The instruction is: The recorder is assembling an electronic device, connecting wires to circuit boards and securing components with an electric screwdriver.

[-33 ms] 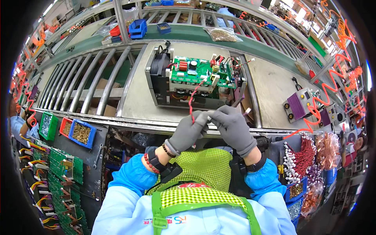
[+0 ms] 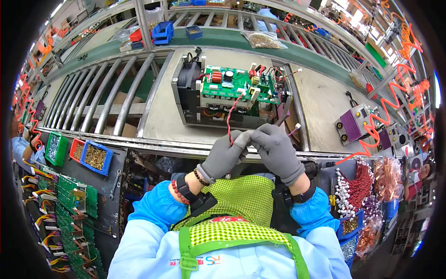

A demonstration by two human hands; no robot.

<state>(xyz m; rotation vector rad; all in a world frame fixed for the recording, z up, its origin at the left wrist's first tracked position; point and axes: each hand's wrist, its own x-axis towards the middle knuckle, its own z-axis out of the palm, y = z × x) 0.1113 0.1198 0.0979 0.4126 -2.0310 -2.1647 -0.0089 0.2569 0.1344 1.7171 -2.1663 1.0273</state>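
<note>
In front of me, grey-gloved, my left hand and my right hand meet at their fingertips. A red twisted cable runs down from the green circuit board into the closed fingers of my left hand. My right thumb and fingers are pinched against the left fingertips; whatever they hold is hidden. Just below my left hand a small white tip shows. The board sits atop an open chassis with a black fan housing, beyond my hands. A loose white connector sticks out right of my right hand.
Metal rollers lie left of the chassis. Blue and green screw bins and circuit boards sit at left. At right are purple-sided units, a coiled orange hose and red cable bundles.
My right fingertips have shifted slightly up, and the small pale piece that showed between the fingertips is now covered. The chassis has stayed in place.
</note>
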